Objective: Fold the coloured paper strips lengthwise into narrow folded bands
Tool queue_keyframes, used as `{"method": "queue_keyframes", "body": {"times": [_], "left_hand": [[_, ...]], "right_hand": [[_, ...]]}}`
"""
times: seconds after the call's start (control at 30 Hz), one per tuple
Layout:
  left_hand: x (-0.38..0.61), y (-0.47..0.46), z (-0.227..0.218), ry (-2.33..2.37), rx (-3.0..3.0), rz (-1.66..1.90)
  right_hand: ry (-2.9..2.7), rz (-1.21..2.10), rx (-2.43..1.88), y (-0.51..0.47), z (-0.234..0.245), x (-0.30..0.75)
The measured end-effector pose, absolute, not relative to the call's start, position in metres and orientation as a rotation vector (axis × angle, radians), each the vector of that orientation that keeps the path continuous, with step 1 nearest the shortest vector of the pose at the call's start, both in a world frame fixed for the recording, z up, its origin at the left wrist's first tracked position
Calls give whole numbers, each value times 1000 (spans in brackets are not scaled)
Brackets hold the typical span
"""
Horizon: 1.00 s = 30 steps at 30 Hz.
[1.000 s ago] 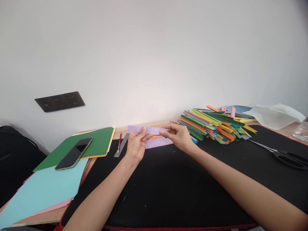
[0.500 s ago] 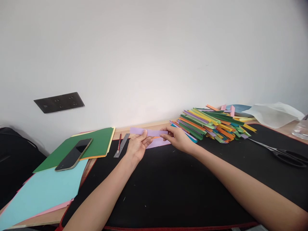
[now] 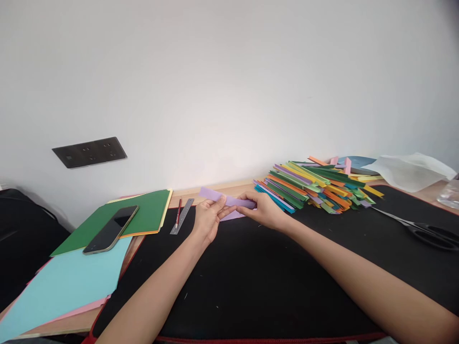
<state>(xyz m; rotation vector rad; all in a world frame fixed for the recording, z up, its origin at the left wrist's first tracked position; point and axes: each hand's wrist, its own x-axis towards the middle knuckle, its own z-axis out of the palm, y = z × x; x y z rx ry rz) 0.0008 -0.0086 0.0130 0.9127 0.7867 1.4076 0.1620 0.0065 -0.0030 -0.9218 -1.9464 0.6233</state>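
Observation:
A purple paper strip (image 3: pixel 234 202) is held up between both my hands over the far part of the black mat. My left hand (image 3: pixel 208 217) pinches it left of its middle, thumb on top, and the strip's left end sticks out beyond. At the right end my right hand (image 3: pixel 264 209) grips it between thumb and fingers, and the paper there looks bent. Another purple paper piece (image 3: pixel 231 216) lies on the mat beneath, mostly hidden by my hands.
A large heap of coloured paper strips (image 3: pixel 310 186) lies at right, with scissors (image 3: pixel 423 229) beyond. Left are a red pencil (image 3: pixel 178 212), a steel ruler (image 3: pixel 182 217), and a phone (image 3: pixel 112 229) on stacked coloured sheets (image 3: pixel 68 286). The wall (image 3: pixel 229 95) stands behind.
The held strip has tilted, its right end lower and now curved, and both hands have shifted slightly to the right. The orange piece seen under it earlier no longer shows.

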Motion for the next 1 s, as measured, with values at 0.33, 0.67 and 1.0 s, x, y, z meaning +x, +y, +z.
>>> {"method": "queue_keyframes", "body": {"times": [0.33,0.67,1.0], "left_hand": [[2,-7,11,843,1011,1440],[-7,0,11,864,975,1531],[-5,-6,24,863,970,1563]], "right_hand": [[-1880,875,-1040,8,-3,161],[-1785,1101,-988,17,-6,171],[-1720,991,-892,20,-8,181]]}}
